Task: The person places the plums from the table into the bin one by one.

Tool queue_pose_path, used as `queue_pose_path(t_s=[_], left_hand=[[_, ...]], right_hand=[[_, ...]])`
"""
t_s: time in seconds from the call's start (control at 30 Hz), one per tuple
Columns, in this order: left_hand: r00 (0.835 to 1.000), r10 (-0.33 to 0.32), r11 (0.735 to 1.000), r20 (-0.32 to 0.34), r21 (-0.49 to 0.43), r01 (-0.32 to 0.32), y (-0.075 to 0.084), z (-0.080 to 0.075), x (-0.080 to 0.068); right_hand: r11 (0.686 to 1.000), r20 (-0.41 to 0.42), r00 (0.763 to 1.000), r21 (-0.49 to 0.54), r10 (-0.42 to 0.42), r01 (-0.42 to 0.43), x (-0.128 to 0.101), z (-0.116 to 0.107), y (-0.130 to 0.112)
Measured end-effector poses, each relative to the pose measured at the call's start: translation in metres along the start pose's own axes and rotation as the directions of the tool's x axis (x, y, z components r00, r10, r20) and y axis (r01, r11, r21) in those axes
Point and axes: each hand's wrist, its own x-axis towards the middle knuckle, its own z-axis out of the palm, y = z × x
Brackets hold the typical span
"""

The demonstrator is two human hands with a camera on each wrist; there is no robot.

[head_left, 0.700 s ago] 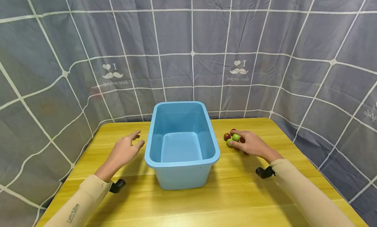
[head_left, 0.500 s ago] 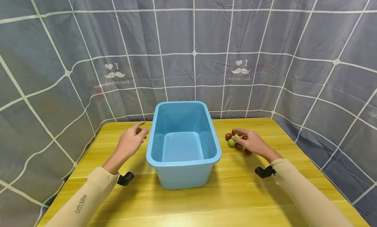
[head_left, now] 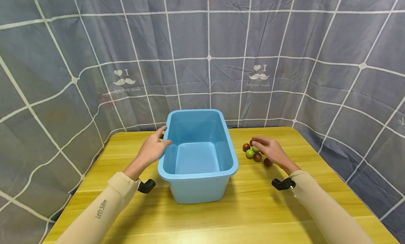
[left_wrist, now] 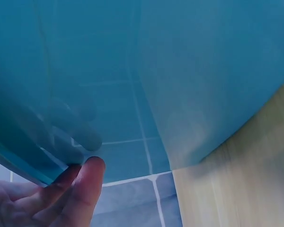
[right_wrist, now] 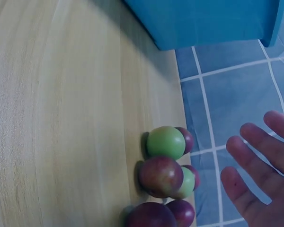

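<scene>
The left hand rests on the left rim of the blue bin, its thumb hooked over the edge and its fingers loosely against the outer wall. The bin stands on the yellow wooden table. Just right of the bin lies a cluster of small red and green fruits; the right hand hovers over them, fingers relaxed, holding nothing.
</scene>
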Motion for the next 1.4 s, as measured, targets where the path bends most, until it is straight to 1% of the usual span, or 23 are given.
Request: queue_pose_path(t_s=[0.13, 0.27, 0.4, 0.53, 0.7, 0.93, 1.13, 1.3, 1.4], left_hand=[[1.000, 0.019, 1.000, 0.014, 0.010, -0.019, 0.002, -0.001, 0.000], [1.000, 0.019, 1.000, 0.012, 0.022, -0.019, 0.001, -0.002, -0.001], [1.000, 0.017, 1.000, 0.009, 0.026, -0.018, 0.000, -0.001, -0.001], [1.000, 0.024, 1.000, 0.011, 0.014, -0.025, 0.000, -0.001, -0.002], [1.000, 0.028, 1.000, 0.008, 0.005, -0.028, 0.000, -0.001, -0.004], [0.999, 0.037, 0.999, 0.000, 0.007, -0.037, -0.001, -0.001, -0.003], [0.999, 0.038, 0.999, 0.001, 0.006, -0.038, -0.001, -0.001, -0.004], [0.999, 0.042, 0.999, 0.004, 0.013, -0.042, 0.001, 0.000, -0.006], [0.999, 0.038, 0.999, 0.004, 0.018, -0.038, 0.002, 0.000, -0.008]], right_hand=[[0.999, -0.046, 0.999, 0.038, 0.027, -0.026, 0.000, -0.005, 0.003], [0.991, -0.093, 0.993, 0.118, 0.068, -0.057, 0.000, -0.012, 0.008], [0.974, -0.146, 0.986, 0.221, 0.083, -0.049, -0.001, -0.018, 0.019], [0.957, -0.192, 0.977, 0.287, 0.093, -0.035, -0.003, -0.023, 0.032], [0.933, -0.228, 0.964, 0.356, 0.138, -0.049, -0.003, -0.031, 0.050], [0.906, -0.259, 0.941, 0.412, 0.219, -0.098, -0.006, -0.040, 0.074], [0.896, -0.283, 0.915, 0.418, 0.287, -0.152, -0.010, -0.043, 0.086], [0.875, -0.279, 0.896, 0.440, 0.346, -0.201, -0.013, -0.040, 0.093], [0.869, -0.265, 0.891, 0.438, 0.369, -0.230, -0.013, -0.038, 0.098]])
